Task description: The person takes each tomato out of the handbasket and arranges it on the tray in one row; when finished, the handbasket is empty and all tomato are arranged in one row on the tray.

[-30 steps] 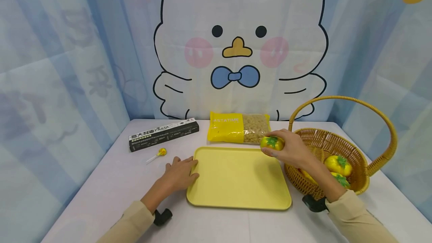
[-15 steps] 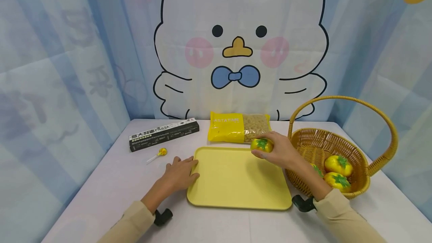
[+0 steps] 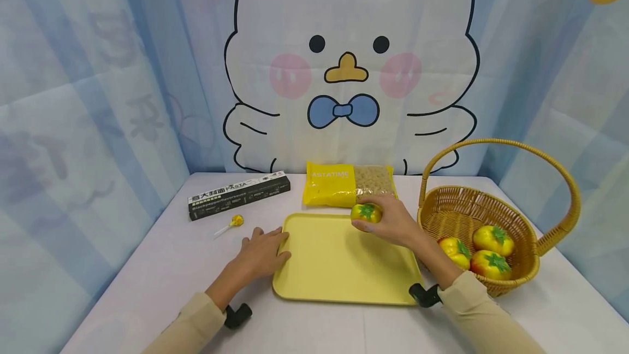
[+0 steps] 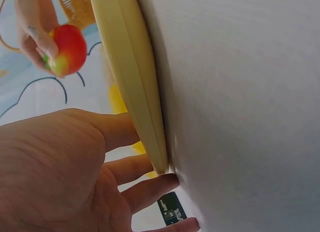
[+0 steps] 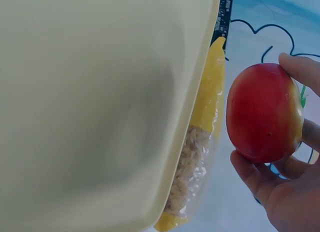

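Note:
My right hand (image 3: 391,222) holds a yellow-red fruit (image 3: 366,213) with a green leafy cap above the back right part of the yellow tray (image 3: 339,266). In the right wrist view the fruit's smooth red underside (image 5: 262,112) faces the camera, thumb and fingers around its sides. My left hand (image 3: 261,253) rests at the tray's left edge, its fairly straight fingers touching the rim. In the left wrist view the thumb and fingers lie along the tray's side wall (image 4: 132,77), and the held fruit (image 4: 70,49) shows beyond, off the tray surface.
Right of the tray stands a wicker basket (image 3: 449,217) with a tall handle and 3 similar fruits (image 3: 491,265). Behind the tray lies a yellow pasta bag (image 3: 329,186). A black pasta box (image 3: 241,195) and a yellow lollipop (image 3: 236,220) lie at the left. Printed curtains enclose the table.
My right hand has carried the fruit leftward from beside the basket to over the tray's back part. More of the fruits in the basket now show. The left hand has stayed in place.

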`<state>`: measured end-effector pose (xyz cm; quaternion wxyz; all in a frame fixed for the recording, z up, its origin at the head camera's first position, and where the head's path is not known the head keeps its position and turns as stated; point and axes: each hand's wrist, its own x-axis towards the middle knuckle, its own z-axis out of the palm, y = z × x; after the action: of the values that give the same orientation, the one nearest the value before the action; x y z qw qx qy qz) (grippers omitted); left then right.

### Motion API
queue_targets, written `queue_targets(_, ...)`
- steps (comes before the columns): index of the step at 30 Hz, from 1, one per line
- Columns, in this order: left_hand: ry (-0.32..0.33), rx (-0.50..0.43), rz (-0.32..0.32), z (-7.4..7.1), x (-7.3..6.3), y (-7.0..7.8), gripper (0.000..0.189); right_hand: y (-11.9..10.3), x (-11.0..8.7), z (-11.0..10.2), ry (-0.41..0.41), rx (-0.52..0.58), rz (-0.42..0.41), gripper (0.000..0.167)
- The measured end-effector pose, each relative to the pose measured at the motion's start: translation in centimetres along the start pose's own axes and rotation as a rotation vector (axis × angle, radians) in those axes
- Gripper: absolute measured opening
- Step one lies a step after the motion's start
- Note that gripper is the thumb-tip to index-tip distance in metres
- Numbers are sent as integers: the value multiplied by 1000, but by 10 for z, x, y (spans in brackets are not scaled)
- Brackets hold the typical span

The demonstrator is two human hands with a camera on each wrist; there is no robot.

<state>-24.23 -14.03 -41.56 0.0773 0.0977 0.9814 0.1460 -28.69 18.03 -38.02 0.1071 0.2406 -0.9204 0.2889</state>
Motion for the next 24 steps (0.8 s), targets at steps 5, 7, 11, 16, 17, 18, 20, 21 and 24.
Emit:
queue_targets(5, 3, 1, 2, 1, 0, 0, 55, -5, 6, 8, 4, 0, -20, 48)
queue_targets(7, 3, 4, 1, 1, 1, 0, 55, -8, 8, 12, -3, -8, -11, 48)
queue_targets(11, 3, 9, -1, 2, 1, 0, 55, -12, 11, 18, -23, -16, 12, 50)
queue_targets(16, 1, 2, 1, 1, 1, -1, 55, -16, 15, 25, -37, 6, 7, 50)
queue_targets(17, 0, 1, 1, 1, 1, -1, 55, -17, 16, 27, -38, 8, 3, 50)
queue_targets(18, -2, 0, 2, 1, 1, -1, 55, -17, 17, 28, -40, 13, -1, 49)
queue_targets(20, -3, 0, 2, 1, 1, -1, 55, -19, 18, 32, -43, 19, -7, 49)
queue_targets(21, -4, 1, 2, 1, 1, -1, 55, -19, 19, 33, -45, 21, -9, 49)
queue_targets(24, -5, 2, 1, 1, 0, -1, 55, -23, 20, 38, -50, 37, -1, 49)
